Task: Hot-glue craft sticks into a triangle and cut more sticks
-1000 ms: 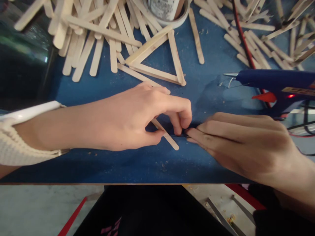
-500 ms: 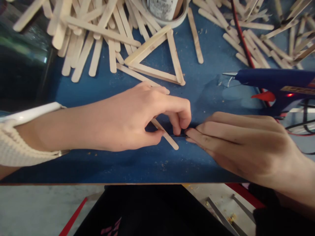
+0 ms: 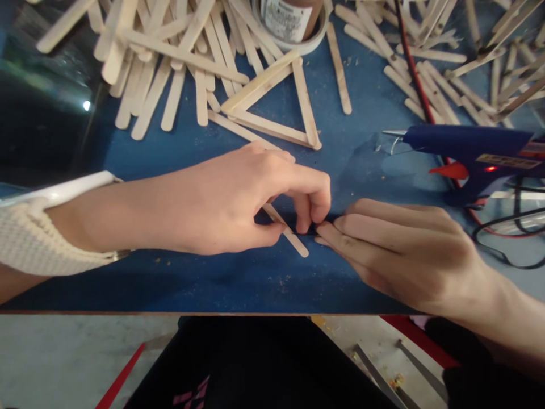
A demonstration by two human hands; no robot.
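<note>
My left hand [image 3: 259, 199] is bent low over the table, fingers curled and thumb tip beside a loose popsicle stick [image 3: 298, 245]. A thin dark edge [image 3: 305, 234] runs from the thumb past the curled fingers to my right hand [image 3: 400, 244]. What this edge belongs to I cannot make out. The fingertips of my right hand are pressed together at its right end, almost touching the left fingers. Just above the left hand, a triangle of popsicle sticks [image 3: 269, 126] lies on the table, with another stick [image 3: 242, 132] partly under the hand.
A blue glue gun [image 3: 472, 145] with its red light lit rests at the right, beside black cable [image 3: 511, 258]. Piles of popsicle sticks [image 3: 170, 62] fill the back. A labelled jar [image 3: 289, 20] stands in a round dish. The table's front edge [image 3: 213, 313] is near me.
The whole view has shifted slightly, showing more of the jar. Both hands keep nearly the same pose around the thin dark edge.
</note>
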